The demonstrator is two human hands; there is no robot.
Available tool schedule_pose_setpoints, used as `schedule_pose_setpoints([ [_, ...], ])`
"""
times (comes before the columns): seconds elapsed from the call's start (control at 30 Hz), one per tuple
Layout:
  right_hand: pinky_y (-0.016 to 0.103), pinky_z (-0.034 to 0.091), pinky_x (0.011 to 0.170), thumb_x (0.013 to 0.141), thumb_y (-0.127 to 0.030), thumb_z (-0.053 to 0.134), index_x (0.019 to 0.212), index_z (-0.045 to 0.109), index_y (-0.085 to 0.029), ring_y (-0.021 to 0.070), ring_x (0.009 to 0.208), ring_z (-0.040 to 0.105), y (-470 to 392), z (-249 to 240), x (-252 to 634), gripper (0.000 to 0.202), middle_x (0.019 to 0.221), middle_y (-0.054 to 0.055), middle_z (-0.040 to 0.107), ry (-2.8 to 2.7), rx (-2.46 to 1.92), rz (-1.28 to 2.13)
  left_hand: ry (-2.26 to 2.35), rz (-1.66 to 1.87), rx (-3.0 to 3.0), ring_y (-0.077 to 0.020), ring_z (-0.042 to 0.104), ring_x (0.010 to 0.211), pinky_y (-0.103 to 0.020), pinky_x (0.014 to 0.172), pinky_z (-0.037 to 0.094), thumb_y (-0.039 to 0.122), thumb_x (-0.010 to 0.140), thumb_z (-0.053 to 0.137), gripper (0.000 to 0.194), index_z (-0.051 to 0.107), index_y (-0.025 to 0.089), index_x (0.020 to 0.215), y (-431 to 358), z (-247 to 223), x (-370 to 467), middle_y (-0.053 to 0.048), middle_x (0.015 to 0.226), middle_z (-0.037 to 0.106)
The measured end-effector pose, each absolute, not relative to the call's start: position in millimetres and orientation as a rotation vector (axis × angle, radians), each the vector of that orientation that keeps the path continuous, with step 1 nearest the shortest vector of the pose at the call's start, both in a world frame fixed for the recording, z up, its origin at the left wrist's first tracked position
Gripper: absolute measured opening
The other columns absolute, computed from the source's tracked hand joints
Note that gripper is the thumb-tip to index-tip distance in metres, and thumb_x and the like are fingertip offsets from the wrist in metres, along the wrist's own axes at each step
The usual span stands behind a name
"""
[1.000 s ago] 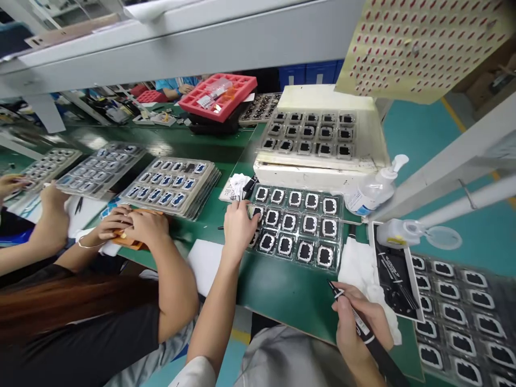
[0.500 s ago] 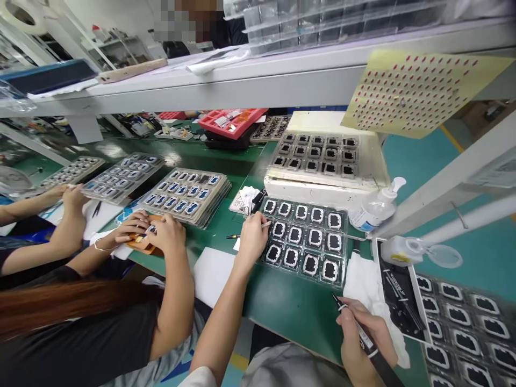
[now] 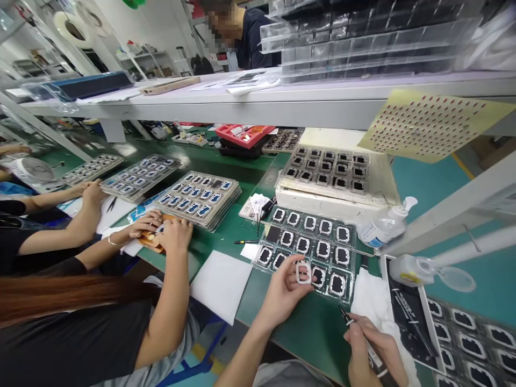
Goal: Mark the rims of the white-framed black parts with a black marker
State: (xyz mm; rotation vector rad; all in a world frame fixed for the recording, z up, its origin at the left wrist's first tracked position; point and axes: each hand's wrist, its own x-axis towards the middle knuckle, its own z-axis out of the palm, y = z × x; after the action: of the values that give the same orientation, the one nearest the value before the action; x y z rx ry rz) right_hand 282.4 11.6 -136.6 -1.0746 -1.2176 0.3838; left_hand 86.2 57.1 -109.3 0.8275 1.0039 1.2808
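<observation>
Pinched between the fingers of my left hand (image 3: 284,295) is a small white rounded-square frame (image 3: 303,272) with an opening in its middle. It is held up over the near edge of a clear plastic tray (image 3: 350,266), whose pockets hold similar white frames around black pieces. One pocket (image 3: 273,234) at the tray's left side shows no white frame. My right hand (image 3: 373,346) is closed around a black marker pen (image 3: 374,359), its dark tip pointing up and left, apart from the tray.
Behind stands a white box (image 3: 322,201) bearing another tray (image 3: 324,169). To the right are a pump bottle (image 3: 382,226), a white cloth (image 3: 371,295) and a shallow box (image 3: 413,317). Co-workers' hands (image 3: 173,234) are at the left, near stacked trays (image 3: 201,199). A shelf (image 3: 242,110) crosses above.
My left hand has lifted a white frame out of the tray's left side and brought it right and nearer to me. My right hand still holds the marker pen. The view has shifted.
</observation>
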Motion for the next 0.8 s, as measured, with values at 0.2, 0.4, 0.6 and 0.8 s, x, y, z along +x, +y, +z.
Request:
schedule_pose_setpoints([
  [0.2, 0.035, 0.068, 0.066, 0.114, -0.041, 0.079, 0.092, 0.07, -0.019, 0.0327, 0.087, 0.08, 9.4, -136.9, 284.3, 0.033, 0.088, 0.009, 0.073, -1.301, -1.149, 0.473, 1.012, 1.157, 0.785, -0.029, 0.081, 0.115, -0.033, 0.096, 0.065, 0.022, 0.083, 0.096, 0.053, 0.062, 0.02, 0.125, 28.9, -125.2, 112.7, -0.012, 0.116, 0.077],
  [0.4, 0.034, 0.071, 0.085, 0.115, -0.021, 0.074, 0.107, 0.07, -0.018, 0.0277, 0.103, 0.08, 7.0, -123.6, 280.1, 0.01, 0.126, 0.012, 0.076, -1.483, -1.124, 0.524, 1.122, 1.139, 0.887, -0.0197, 0.081, 0.1, -0.026, 0.088, 0.067, 0.016, 0.083, 0.091, 0.049, 0.06, 0.019, 0.12, 17.9, -136.5, 117.1, -0.007, 0.112, 0.079],
  [0.6, 0.039, 0.07, 0.095, 0.115, -0.017, 0.07, 0.107, 0.069, -0.021, 0.0282, 0.112, 0.079, 9.4, -118.3, 269.6, 0.01, 0.126, 0.008, 0.076, -1.524, -1.103, 0.595, 1.138, 1.109, 1.113, -0.0166, 0.083, 0.099, -0.024, 0.093, 0.068, 0.022, 0.094, 0.088, 0.038, 0.069, 0.02, 0.127, 13.7, -139.2, 110.7, -0.004, 0.114, 0.081],
  [0.8, 0.037, 0.07, 0.095, 0.113, -0.011, 0.07, 0.105, 0.067, -0.021, 0.0278, 0.113, 0.079, 11.7, -114.1, 268.1, 0.013, 0.109, 0.005, 0.077, -1.55, -1.067, 0.599, 1.158, 1.157, 1.2, -0.015, 0.084, 0.102, -0.021, 0.097, 0.067, 0.017, 0.095, 0.086, 0.035, 0.073, 0.022, 0.128, 10.5, -137.1, 109.2, -0.002, 0.115, 0.083],
])
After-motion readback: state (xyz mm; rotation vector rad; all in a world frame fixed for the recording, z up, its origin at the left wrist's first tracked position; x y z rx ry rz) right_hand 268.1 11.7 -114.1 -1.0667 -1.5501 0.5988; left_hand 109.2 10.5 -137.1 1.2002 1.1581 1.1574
